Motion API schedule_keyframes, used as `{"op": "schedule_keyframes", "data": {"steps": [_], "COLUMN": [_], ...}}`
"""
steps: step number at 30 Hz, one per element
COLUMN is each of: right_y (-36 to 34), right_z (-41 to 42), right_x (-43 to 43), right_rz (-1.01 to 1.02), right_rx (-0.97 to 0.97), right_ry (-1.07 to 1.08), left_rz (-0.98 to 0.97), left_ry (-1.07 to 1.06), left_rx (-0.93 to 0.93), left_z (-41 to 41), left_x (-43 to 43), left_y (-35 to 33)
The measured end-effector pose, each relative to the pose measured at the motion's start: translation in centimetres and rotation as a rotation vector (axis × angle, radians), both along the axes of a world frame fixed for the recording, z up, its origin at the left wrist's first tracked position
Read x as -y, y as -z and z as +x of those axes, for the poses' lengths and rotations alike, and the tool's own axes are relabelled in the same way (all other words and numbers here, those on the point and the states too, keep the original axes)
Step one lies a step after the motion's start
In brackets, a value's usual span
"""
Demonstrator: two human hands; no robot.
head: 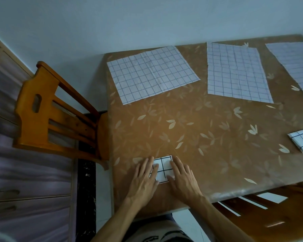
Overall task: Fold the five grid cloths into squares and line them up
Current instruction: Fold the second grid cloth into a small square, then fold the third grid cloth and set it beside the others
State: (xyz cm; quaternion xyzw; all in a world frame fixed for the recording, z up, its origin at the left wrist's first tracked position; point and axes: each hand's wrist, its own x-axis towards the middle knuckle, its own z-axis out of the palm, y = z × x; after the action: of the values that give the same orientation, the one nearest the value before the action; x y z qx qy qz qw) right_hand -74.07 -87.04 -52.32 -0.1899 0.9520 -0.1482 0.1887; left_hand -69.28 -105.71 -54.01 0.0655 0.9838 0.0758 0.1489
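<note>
Brown leaf-print table (208,137) with grid cloths.
Your left hand (143,179) and right hand (183,179) press flat, fingers spread, on a folded square (164,167); no writing is legible.

The single head-worn wide-angle camera looked steeply down from above the near table (199,137) edge, close over both hands, tilted toward the far wall (147,20).

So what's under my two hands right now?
A folded grid cloth, lying on the brown leaf-patterned table. The left hand and right hand press flat on its side edges; only its middle shows. The parts beneath the palms are hidden.
</note>
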Motion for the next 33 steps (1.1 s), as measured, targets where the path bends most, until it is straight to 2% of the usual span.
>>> {"op": "schedule_keyframes", "data": {"steps": [7, 13, 17, 20, 23, 25, 27, 30, 33], "right_y": [-1.0, 1.3, 2.3, 2.3, 1.6, 0.9, 0.1, -1.2, -3.0], "right_z": [-0.7, -0.8, -0.6, -1.1, -1.8, -2.8, -4.3, -7.6, -11.8], "right_x": [3.4, 4.2, 3.3, 2.4, 2.4, 2.8, 3.5, 5.0, 7.3], "right_rz": [-0.106, -0.006, 0.052, 0.107, 0.022, -0.102, -0.171, -0.17, -0.152], "right_rx": [0.078, -0.102, -0.123, -0.109, -0.117, -0.116, -0.129, -0.11, -0.075], "right_ry": [-0.095, -0.21, -0.251, -0.298, -0.291, -0.249, -0.21, -0.18, -0.182], "left_rz": [0.02, -0.037, -0.059, -0.023, -0.022, 0.055, 0.132, 0.188, 0.205], "left_ry": [-0.046, -0.017, 0.013, -0.01, 0.008, -0.044, -0.091, -0.189, -0.302], "left_rx": [-0.012, 0.031, 0.027, 0.094, 0.143, 0.136, 0.051, -0.055, -0.017], "left_z": [0.2, 0.6, 0.6, 0.3, -0.3, -0.9, -2.0, -5.2, -10.3], "left_x": [2.9, 3.2, 3.7, 3.7, 2.9, 2.9, 3.2, 4.2, 5.9], "left_y": [-0.4, 0.3, 1.0, 0.3, -0.9, -1.9, -2.7, -3.2, -3.4]}}
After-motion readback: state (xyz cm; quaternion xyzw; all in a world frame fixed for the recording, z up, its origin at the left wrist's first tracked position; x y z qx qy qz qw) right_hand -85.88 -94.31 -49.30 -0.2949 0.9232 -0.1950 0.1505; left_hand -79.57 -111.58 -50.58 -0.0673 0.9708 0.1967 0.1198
